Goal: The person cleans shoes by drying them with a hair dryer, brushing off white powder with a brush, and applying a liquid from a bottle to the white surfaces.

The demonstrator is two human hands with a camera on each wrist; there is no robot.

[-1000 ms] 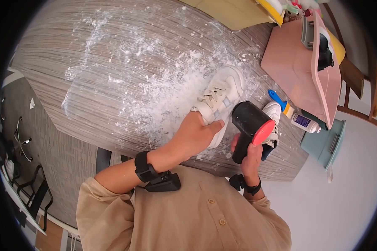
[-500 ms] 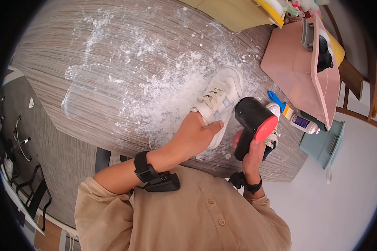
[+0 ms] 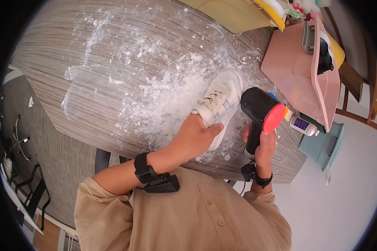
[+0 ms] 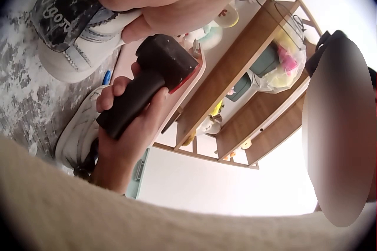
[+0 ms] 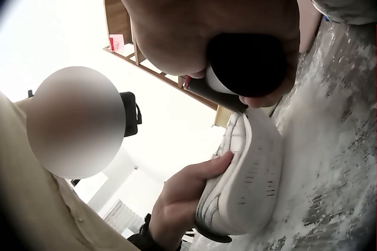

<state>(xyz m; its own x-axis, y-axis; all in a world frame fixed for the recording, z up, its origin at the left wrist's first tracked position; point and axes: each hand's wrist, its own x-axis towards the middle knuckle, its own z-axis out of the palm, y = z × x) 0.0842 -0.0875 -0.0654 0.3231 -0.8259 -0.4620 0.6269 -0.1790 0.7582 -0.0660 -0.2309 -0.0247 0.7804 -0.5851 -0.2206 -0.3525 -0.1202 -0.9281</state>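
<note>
My left hand [image 3: 197,136] grips a white sneaker [image 3: 228,81] at its heel, with the thumb along the side of the sole. The toe points away from me, over the powder-strewn table. The left wrist view shows a black heel patch [image 4: 59,12] with white lettering. In my right hand [image 3: 267,148] is a black hair dryer [image 3: 257,102] with a red round back, fingers wrapped round its handle. Its barrel end is close beside the sneaker's toe. A second white sneaker [image 4: 79,124] lies near the right hand, mostly hidden behind hand and dryer in the head view.
White powder and flakes [image 3: 171,92] cover much of the wood-grain table [image 3: 125,16]. To the right lie a partly hidden brush [image 3: 287,113] and a white bottle [image 3: 303,125]. A pink bin [image 3: 289,58], a yellow bin [image 3: 230,14] and a teal bin [image 3: 322,144] stand around the edge.
My right hand has moved the hair dryer right and slightly away from me, now covering the second sneaker and part of the brush. My left hand and its sneaker have stayed nearly still.
</note>
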